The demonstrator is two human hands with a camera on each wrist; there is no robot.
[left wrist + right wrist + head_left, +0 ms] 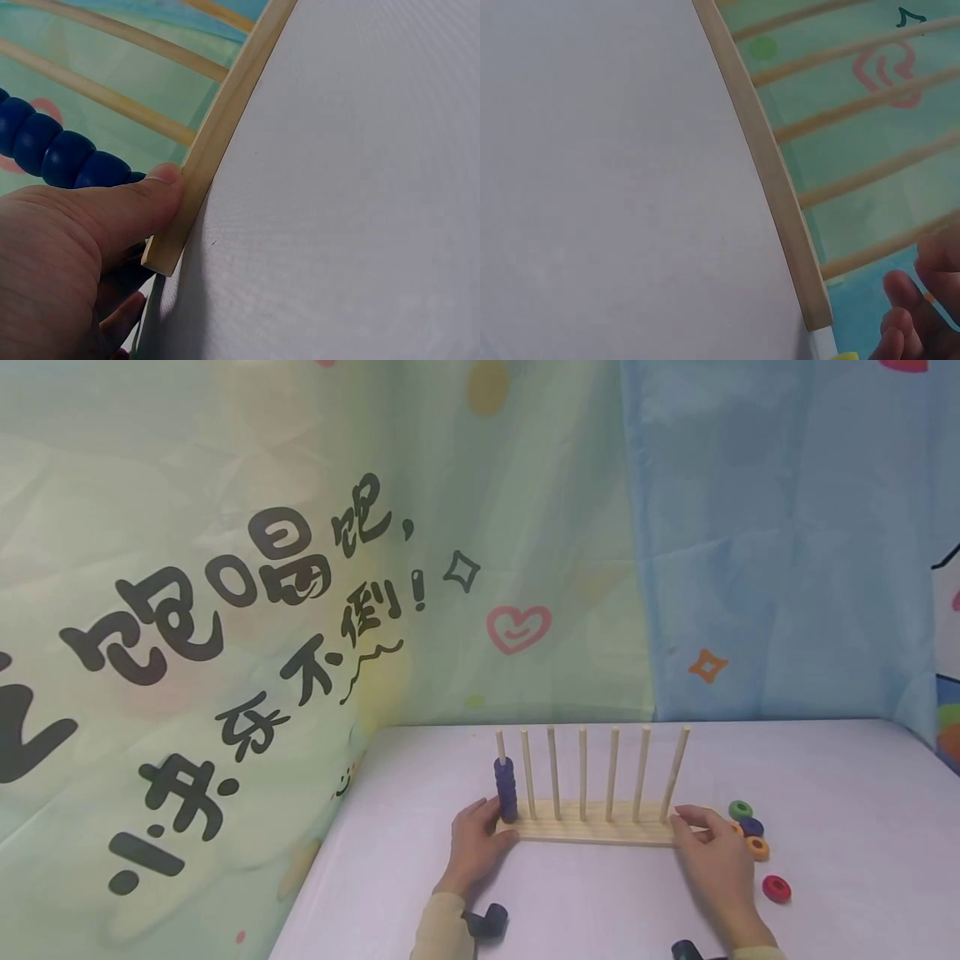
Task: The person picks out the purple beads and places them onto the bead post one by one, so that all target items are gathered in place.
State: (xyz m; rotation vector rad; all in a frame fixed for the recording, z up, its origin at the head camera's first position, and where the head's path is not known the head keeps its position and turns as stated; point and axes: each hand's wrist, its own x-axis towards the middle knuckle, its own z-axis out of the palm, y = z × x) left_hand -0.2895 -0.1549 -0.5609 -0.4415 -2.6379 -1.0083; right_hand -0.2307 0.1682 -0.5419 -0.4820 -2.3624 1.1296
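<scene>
A wooden peg rack (592, 833) with a row of upright pegs stands on the table. Dark blue beads (506, 789) are stacked on its leftmost peg; the left wrist view shows these blue beads (67, 157) as rounded and close together. My left hand (474, 847) grips the rack's left end, its thumb (142, 199) against the base and the other fingers partly hidden behind. At the right end, my right hand (716, 860) has its fingertips beside the last peg. Loosely bent fingers (904, 296) show in the right wrist view, past the end of the base, with nothing between them.
Right of my right hand lie loose rings: a green ring (740, 810), a blue ring (752, 827), an orange ring (757, 848) beside another orange one, and a red ring (777, 889) nearer me. A printed curtain (517, 543) hangs behind the white table (862, 810).
</scene>
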